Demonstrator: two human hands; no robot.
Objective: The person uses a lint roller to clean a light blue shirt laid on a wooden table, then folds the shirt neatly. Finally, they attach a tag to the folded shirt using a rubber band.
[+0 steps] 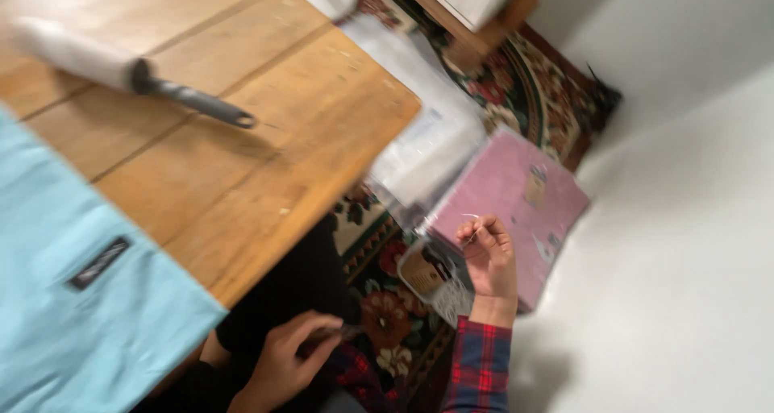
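Observation:
My right hand [488, 256], in a red and blue plaid sleeve, reaches down to the floor. Its fingers curl on the edge of a clear plastic package holding pink cloth [516, 191]. A smaller clear packet with a brown label [427, 274] lies just left of that hand. My left hand [284, 356] rests low on my lap against black clothing, its fingers closed around a small dark object [332, 332] that is too blurred to name.
A wooden table [266, 139] fills the upper left, with a light blue cloth [72, 300] over its near corner and a lint roller with a grey handle [189, 100]. Clear plastic bags [431, 131] lie on a flowered rug [387, 316]. A white wall [685, 260] stands on the right.

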